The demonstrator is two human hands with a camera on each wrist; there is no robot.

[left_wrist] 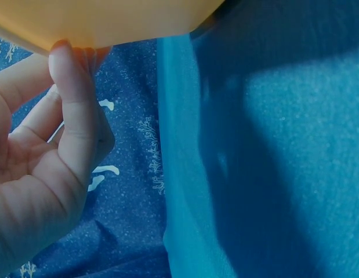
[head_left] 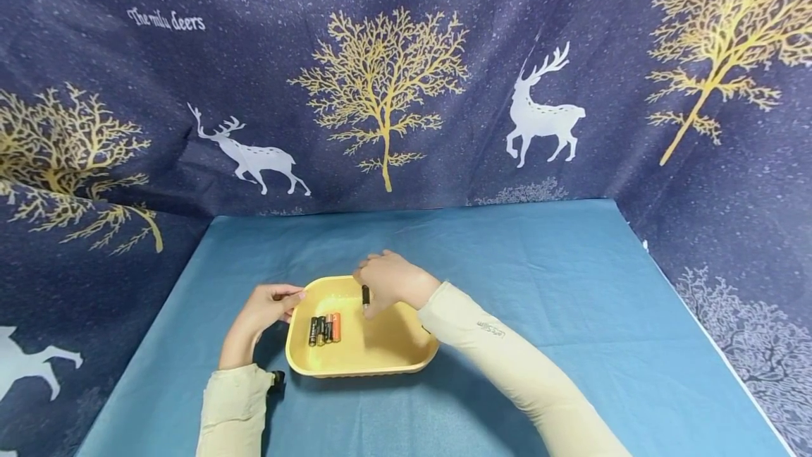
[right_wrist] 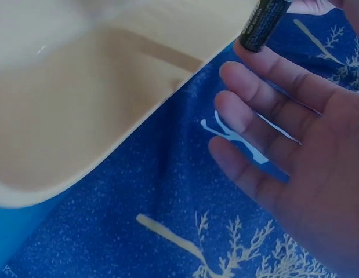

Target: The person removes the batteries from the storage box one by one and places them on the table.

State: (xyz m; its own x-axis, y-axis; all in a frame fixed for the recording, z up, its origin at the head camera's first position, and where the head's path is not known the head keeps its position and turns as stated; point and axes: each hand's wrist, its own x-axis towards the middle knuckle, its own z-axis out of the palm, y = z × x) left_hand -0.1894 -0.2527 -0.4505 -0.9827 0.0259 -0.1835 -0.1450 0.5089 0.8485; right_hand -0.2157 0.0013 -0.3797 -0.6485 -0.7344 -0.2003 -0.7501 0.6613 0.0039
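Observation:
A yellow plastic basket stands on the blue cloth. My left hand pinches its left rim between thumb and fingers, as the left wrist view also shows at the basket's edge. Over the basket's far side, my right hand holds a dark cylindrical battery at the thumb and index finger, while its other fingers are spread. Several batteries lie side by side in the left part of the basket, black ones with an orange one at the right end.
A blue cloth covers the table under the basket. Behind and at the sides hangs a dark blue curtain printed with deer and trees. A small black object sits at the left sleeve's cuff.

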